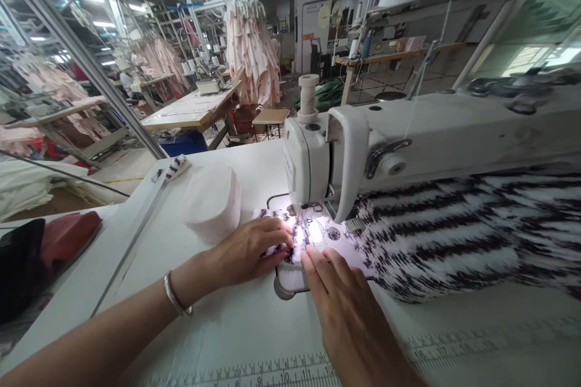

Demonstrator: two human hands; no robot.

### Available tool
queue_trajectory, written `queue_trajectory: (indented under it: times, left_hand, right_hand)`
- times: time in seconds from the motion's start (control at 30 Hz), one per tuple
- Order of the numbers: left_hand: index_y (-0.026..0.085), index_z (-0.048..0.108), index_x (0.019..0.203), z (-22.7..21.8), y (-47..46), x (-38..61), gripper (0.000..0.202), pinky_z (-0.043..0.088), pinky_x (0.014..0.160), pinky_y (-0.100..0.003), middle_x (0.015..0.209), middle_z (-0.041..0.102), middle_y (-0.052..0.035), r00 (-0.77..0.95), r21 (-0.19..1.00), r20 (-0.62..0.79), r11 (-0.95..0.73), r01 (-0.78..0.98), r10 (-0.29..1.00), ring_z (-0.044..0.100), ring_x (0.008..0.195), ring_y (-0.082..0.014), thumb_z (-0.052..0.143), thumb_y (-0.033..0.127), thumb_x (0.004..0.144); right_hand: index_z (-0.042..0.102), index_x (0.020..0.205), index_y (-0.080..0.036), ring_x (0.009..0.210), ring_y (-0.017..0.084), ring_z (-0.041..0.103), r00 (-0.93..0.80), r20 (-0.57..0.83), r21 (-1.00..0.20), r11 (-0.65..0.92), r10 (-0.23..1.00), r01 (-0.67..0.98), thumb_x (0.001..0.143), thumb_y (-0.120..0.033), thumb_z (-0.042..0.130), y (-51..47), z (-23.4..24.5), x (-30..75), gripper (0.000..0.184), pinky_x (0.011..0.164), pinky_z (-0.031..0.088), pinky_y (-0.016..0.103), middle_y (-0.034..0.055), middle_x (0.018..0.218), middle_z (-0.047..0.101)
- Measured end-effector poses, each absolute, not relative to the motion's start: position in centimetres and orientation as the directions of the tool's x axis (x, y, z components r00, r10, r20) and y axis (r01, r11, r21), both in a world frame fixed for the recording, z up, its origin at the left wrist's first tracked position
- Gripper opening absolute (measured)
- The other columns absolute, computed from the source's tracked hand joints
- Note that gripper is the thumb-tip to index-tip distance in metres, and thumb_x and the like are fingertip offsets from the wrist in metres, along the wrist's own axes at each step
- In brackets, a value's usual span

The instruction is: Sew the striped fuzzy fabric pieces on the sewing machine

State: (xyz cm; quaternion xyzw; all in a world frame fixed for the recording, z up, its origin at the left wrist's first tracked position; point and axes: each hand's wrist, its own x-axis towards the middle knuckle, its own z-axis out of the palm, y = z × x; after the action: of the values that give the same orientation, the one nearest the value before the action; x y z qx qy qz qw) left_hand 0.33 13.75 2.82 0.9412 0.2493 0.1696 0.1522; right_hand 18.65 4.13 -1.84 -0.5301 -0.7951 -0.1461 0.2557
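A small strip of fluffy white fabric with dark stripes (297, 253) lies under the lit needle area of a white sewing machine (311, 154). My left hand (242, 251), with a silver bangle at the wrist, has its thumb and fingers closed on the strip just left of the needle. Stretched out flat, the fingers of my right hand (342, 299) touch the strip's near edge in front of the presser foot. The needle tip is lost in the lamp's glare. To the right, a large striped fluffy fabric (436, 242) spreads beneath the machine arm.
A stack of white cut pieces (212, 202) stands left of the needle. A striped scrap (176, 167) lies at the table's far edge. A printed ruler (272, 375) runs along the front. Dark and red cloth (68, 242) sits at far left. Pink garments (252, 51) hang behind.
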Motion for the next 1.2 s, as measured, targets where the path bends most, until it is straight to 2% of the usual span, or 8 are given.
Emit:
queue_trajectory:
  times: [0.1,0.2,0.37,0.47,0.53,0.73,1.0,1.2]
  left_hand:
    - [0.015,0.058,0.099,2.2,12.9,0.8,0.011,0.051,0.085,-0.036,0.105,0.061,-0.0094,0.777,0.351,0.284,-0.815,0.462,0.563,0.057,0.098,-0.0196,0.050,0.017,0.091]
    - [0.015,0.057,0.097,1.7,12.1,1.5,0.011,0.051,0.080,-0.037,0.099,0.060,-0.0088,0.723,0.324,0.322,-0.789,0.523,0.611,0.056,0.092,-0.0198,0.048,0.015,0.091]
    - [0.015,0.057,0.100,1.8,11.8,2.2,0.026,0.052,0.074,-0.038,0.098,0.057,-0.0098,0.703,0.268,0.313,-0.770,0.579,0.638,0.051,0.087,-0.0204,0.039,0.003,0.085]
    - [0.015,0.058,0.101,2.5,12.3,1.9,0.028,0.051,0.081,-0.039,0.106,0.056,-0.0106,0.750,0.288,0.287,-0.801,0.525,0.595,0.051,0.097,-0.0218,0.044,0.000,0.080]
    - [0.015,0.059,0.103,3.1,12.7,1.3,0.025,0.050,0.085,-0.038,0.106,0.058,-0.0101,0.795,0.311,0.233,-0.818,0.484,0.559,0.053,0.099,-0.0212,0.046,0.004,0.085]
    - [0.017,0.060,0.102,3.9,13.1,-0.5,0.015,0.049,0.089,-0.032,0.112,0.061,-0.0081,0.849,0.461,0.175,-0.803,0.377,0.498,0.056,0.102,-0.0162,0.048,0.016,0.093]
    - [0.016,0.062,0.101,2.2,10.6,2.0,0.016,0.051,0.077,-0.037,0.101,0.059,-0.0106,0.701,0.395,0.314,-0.759,0.517,0.640,0.054,0.092,-0.0212,0.053,0.018,0.088]
    - [0.016,0.059,0.113,3.2,11.1,0.8,0.030,0.050,0.083,-0.033,0.107,0.059,-0.0105,0.813,0.439,0.262,-0.815,0.380,0.520,0.055,0.097,-0.0183,0.046,0.006,0.088]
  right_hand:
    - [0.056,0.121,-0.012,0.113,0.025,0.051,-0.363,0.538,-0.038,0.451,0.761,0.892,0.080,0.003,0.029,4.6,-1.7,19.9,0.052,0.080,0.048,0.043,0.0049,0.118,0.064]
    - [0.054,0.124,-0.017,0.118,0.026,0.046,-0.317,0.499,-0.142,0.437,0.806,0.888,0.085,0.001,0.028,5.5,-1.2,20.7,0.051,0.085,0.047,0.045,0.0060,0.124,0.059]
    - [0.060,0.114,-0.020,0.110,0.024,0.051,-0.288,0.376,-0.300,0.410,0.881,0.862,0.086,0.000,0.028,6.4,0.0,21.0,0.047,0.087,0.049,0.042,0.0105,0.108,0.060]
    - [0.056,0.121,-0.017,0.107,0.024,0.051,-0.301,0.438,-0.256,0.439,0.847,0.861,0.080,0.005,0.025,5.9,0.0,20.3,0.055,0.085,0.050,0.044,0.0120,0.110,0.058]
    - [0.055,0.122,-0.016,0.102,0.025,0.053,-0.274,0.470,-0.233,0.418,0.839,0.878,0.077,0.008,0.026,5.3,-0.3,19.5,0.059,0.078,0.051,0.045,0.0114,0.107,0.057]
    - [0.059,0.118,-0.016,0.096,0.027,0.053,-0.258,0.417,-0.215,0.370,0.872,0.904,0.077,0.006,0.036,5.1,-0.4,19.4,0.052,0.072,0.051,0.045,0.0109,0.101,0.057]
    - [0.063,0.109,-0.019,0.092,0.026,0.053,-0.282,0.399,-0.177,0.375,0.872,0.910,0.081,0.002,0.040,6.4,0.7,20.6,0.042,0.075,0.051,0.043,0.0102,0.095,0.055]
    - [0.055,0.122,-0.020,0.098,0.025,0.054,-0.242,0.419,-0.213,0.354,0.875,0.911,0.073,0.011,0.031,4.7,-0.2,19.5,0.063,0.072,0.050,0.041,0.0087,0.104,0.055]
